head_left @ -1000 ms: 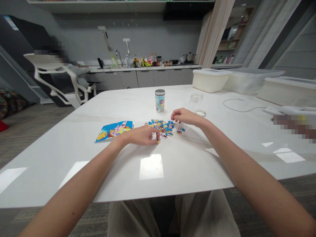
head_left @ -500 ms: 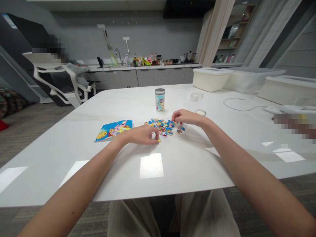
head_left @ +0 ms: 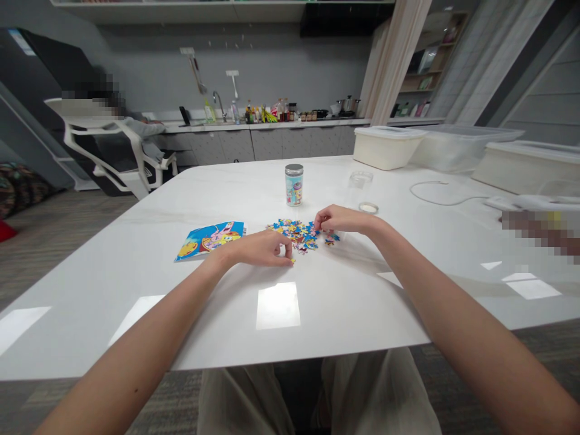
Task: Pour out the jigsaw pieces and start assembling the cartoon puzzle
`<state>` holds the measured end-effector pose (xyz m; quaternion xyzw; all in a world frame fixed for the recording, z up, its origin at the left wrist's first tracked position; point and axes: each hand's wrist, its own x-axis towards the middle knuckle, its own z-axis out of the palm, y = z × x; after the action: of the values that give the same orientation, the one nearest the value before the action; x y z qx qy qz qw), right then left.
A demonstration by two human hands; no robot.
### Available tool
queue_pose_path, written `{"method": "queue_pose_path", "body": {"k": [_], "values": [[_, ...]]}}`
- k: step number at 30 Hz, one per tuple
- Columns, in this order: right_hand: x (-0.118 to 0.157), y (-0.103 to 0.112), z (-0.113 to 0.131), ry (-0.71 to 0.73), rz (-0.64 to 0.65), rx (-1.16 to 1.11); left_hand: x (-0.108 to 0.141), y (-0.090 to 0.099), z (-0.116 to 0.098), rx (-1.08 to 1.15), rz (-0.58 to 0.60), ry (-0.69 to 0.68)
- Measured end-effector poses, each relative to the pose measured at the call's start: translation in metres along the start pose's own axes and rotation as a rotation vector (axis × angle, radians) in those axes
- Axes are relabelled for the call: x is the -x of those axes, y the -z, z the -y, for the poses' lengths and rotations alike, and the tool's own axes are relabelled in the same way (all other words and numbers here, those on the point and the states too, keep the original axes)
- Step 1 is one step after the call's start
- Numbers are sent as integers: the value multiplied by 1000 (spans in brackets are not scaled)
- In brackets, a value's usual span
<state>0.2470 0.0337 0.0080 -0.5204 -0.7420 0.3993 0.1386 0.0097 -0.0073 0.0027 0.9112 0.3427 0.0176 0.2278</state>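
A loose heap of small jigsaw puzzle pieces (head_left: 296,229), mostly blue and yellow, lies on the white table (head_left: 344,314). My left hand (head_left: 267,248) rests at the near left of the heap, fingers curled and pinched on a small yellow puzzle piece (head_left: 293,261) at their tips. At the right edge of the heap my right hand (head_left: 338,219) has its fingers bent down among the pieces; what is under its fingertips is hidden. Left of my left hand lies a blue picture sheet (head_left: 211,238) with cartoon figures, partly covered by my wrist.
Behind the heap stands a cartoon-printed jar with a metal lid (head_left: 294,185). A clear container (head_left: 360,181) and a round lid (head_left: 368,208) lie behind my right hand. Storage boxes (head_left: 387,148) and a white cable (head_left: 446,196) are farther right. A person sits in a white chair (head_left: 109,145) at the left.
My right hand has shifted slightly left and down at the edge of the pieces. My left hand stays in place with the yellow piece. The view has tilted a little.
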Motion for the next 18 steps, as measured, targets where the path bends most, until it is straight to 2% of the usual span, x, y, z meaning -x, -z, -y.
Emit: {"method": "queue_pose_path", "body": {"k": [8, 12, 18], "values": [[-1, -1, -4, 52, -72, 75, 3, 3, -5, -30, 29, -13], [-2, -1, -3, 36, -130, 74, 5, 4, -6, -5, 59, -9], [-2, -1, -2, 10, -146, 52, 4, 4, -6, 9, 61, 36]]}}
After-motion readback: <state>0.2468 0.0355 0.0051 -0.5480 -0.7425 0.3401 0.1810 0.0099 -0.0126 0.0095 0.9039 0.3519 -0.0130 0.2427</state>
